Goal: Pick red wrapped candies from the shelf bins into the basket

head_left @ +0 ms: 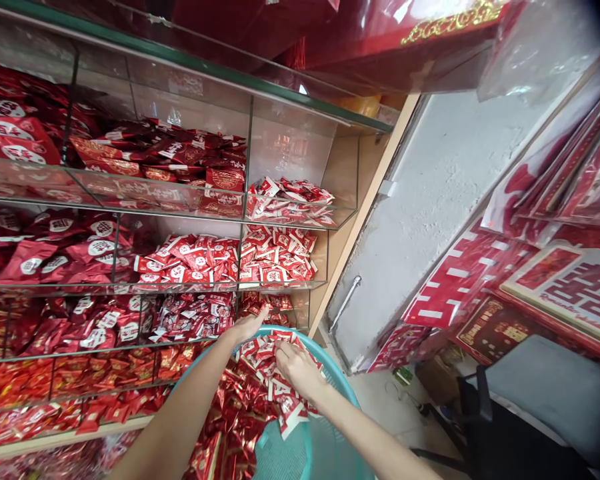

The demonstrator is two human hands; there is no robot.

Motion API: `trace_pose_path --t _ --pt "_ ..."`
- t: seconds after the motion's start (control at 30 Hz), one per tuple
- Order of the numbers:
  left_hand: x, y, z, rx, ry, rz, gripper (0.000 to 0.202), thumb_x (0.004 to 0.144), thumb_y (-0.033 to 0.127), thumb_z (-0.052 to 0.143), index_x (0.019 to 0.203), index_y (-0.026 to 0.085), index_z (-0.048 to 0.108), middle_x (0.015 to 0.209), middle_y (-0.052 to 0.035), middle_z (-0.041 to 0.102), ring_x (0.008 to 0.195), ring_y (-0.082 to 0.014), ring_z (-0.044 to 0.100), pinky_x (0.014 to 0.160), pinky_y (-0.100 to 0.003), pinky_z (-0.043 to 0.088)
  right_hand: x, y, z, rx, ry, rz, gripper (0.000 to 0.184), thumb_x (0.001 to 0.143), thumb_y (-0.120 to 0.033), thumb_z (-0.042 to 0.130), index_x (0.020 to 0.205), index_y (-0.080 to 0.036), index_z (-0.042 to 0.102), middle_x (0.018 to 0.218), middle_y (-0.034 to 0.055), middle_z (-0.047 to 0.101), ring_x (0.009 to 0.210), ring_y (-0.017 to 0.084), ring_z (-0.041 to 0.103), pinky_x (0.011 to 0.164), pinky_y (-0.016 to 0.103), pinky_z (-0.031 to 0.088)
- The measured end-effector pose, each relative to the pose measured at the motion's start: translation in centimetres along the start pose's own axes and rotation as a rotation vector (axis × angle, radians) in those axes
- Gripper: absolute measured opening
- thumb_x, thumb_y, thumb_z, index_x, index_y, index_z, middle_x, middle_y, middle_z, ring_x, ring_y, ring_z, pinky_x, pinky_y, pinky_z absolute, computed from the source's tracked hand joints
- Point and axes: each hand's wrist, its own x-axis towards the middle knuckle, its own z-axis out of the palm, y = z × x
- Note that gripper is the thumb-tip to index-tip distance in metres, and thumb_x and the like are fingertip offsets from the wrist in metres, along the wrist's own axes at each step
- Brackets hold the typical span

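A turquoise plastic basket (337, 377) holds small red-and-white wrapped candy packets (290, 403) on one side and shiny dark red wrapped packets (230, 407) beside them. My right hand (296, 365) is down in the basket, its fingers curled into the red-and-white packets; the fingertips are partly hidden among them. At the basket's far rim, my left hand (250, 327) is stretched out with its fingers extended, in front of the lower right shelf compartment (277, 303). No packet shows in the left hand.
Glass shelves (190, 288) with clear dividers rise ahead, filled with red candy packets. Large red boxes (370, 53) sit on top. To the right are a white wall (415, 193), red paper decorations (445, 280) and a dark chair (510, 427).
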Motion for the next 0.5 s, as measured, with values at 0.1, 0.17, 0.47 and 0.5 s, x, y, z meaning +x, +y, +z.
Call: trace_pose_path --t 0.1,0.17,0.47,0.5 --pt "-0.2 0.0 0.0 -0.022 -0.005 -0.006 0.091 0.071 0.080 0.013 0.113 0.015 0.061 0.129 -0.0155 0.052 0.121 -0.0326 0.045 0.097 -0.040 0.034 -0.2 0.0 0.6 -0.061 0.000 -0.047 0.010 0.087 -0.014 0.048 0.094 -0.015 0.056 0.112 0.0086 0.058 0.097 0.019 0.056 0.085 0.032 0.046" --pt "-0.2 0.1 -0.1 -0.031 -0.012 -0.007 0.090 0.070 0.080 0.013 0.111 0.015 0.061 0.129 -0.0155 0.051 0.122 -0.0324 0.044 0.097 -0.040 0.035 -0.2 -0.2 0.6 -0.093 -0.008 -0.054 0.011 0.085 -0.014 0.052 0.096 -0.014 0.056 0.113 0.0086 0.057 0.097 0.020 0.055 0.087 0.032 0.045" --pt "0.1 -0.1 0.0 -0.031 -0.018 -0.011 0.089 0.070 0.080 0.014 0.102 0.014 0.064 0.125 -0.0172 0.055 0.121 -0.0334 0.044 0.097 -0.041 0.034 0.2 -1.3 -0.1 -0.136 0.015 0.080 0.010 0.082 -0.013 0.053 0.092 -0.016 0.055 0.103 0.0085 0.057 0.093 0.022 0.050 0.083 0.037 0.041" --pt "0.1 0.0 0.0 -0.034 -0.021 -0.011 0.088 0.070 0.080 0.015 0.101 0.014 0.064 0.123 -0.0171 0.056 0.120 -0.0332 0.045 0.097 -0.041 0.034 0.2 -1.4 -0.2 -0.127 0.023 0.085 0.009 0.083 -0.014 0.052 0.091 -0.016 0.055 0.102 0.0083 0.057 0.092 0.022 0.050 0.082 0.037 0.041"
